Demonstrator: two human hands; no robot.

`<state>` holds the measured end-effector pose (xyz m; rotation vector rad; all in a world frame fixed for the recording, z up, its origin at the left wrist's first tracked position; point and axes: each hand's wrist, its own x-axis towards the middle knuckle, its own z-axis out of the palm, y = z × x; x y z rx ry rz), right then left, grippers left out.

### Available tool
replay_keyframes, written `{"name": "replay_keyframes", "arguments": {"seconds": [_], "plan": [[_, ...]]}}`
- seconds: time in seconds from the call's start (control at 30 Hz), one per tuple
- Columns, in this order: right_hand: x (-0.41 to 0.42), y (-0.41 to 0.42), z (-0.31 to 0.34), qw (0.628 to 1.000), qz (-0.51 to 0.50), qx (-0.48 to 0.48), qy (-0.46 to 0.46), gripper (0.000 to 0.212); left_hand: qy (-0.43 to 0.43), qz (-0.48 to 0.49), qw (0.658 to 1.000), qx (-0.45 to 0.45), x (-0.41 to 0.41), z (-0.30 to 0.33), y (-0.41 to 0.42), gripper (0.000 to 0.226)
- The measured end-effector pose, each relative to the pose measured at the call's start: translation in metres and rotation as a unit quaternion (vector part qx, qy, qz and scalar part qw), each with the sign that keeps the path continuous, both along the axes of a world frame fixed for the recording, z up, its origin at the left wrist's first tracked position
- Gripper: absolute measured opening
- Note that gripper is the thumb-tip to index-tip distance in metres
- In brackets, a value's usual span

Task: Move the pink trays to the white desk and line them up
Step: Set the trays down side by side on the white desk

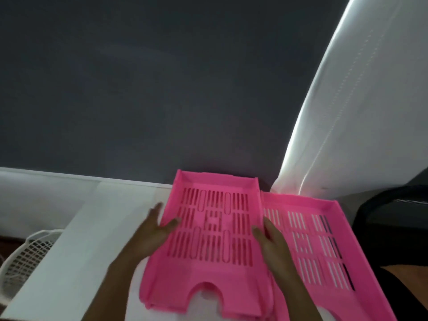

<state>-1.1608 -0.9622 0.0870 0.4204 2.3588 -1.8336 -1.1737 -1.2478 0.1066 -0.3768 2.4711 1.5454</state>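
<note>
Two pink slotted trays lie on the white desk [76, 251]. The left pink tray [208, 269] seems to rest on top of other pink trays, whose edges show beneath it. The right pink tray [324, 251] lies flat beside it, touching its right edge. My left hand [155, 232] grips the left rim of the left tray, thumb inside. Along that tray's right rim my right hand [271, 242] holds on, fingers pointing away from me. The picture is blurred.
A dark grey wall [162, 89] rises behind the desk. A white curtain or panel [359, 112] stands at the right. A white lattice basket [25, 258] sits low at the left, beyond the desk edge. A dark chair [393, 216] is at the right.
</note>
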Motion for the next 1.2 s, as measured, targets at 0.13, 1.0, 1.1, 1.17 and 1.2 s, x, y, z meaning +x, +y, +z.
{"name": "replay_keyframes", "arguments": {"seconds": [0.13,1.0,1.1,1.17,1.2], "plan": [[0.004,-0.018,0.015,0.998,-0.056,0.022,0.008,0.039,0.047,-0.035,0.991,0.119,0.009,-0.004,-0.002,0.033],[-0.03,-0.285,-0.03,0.984,0.145,0.047,-0.091,0.09,0.015,0.122,0.992,-0.004,0.01,-0.032,-0.26,0.034],[-0.034,-0.285,-0.033,0.984,0.136,0.069,-0.089,0.09,0.006,0.107,0.994,-0.013,0.003,-0.041,-0.26,0.032],[-0.035,-0.284,-0.035,0.982,0.143,0.092,-0.08,0.089,-0.002,0.096,0.995,-0.031,-0.003,-0.045,-0.259,0.032],[-0.035,-0.283,-0.035,0.981,0.148,0.104,-0.071,0.088,0.0,0.093,0.995,-0.045,-0.006,-0.047,-0.256,0.033]]}}
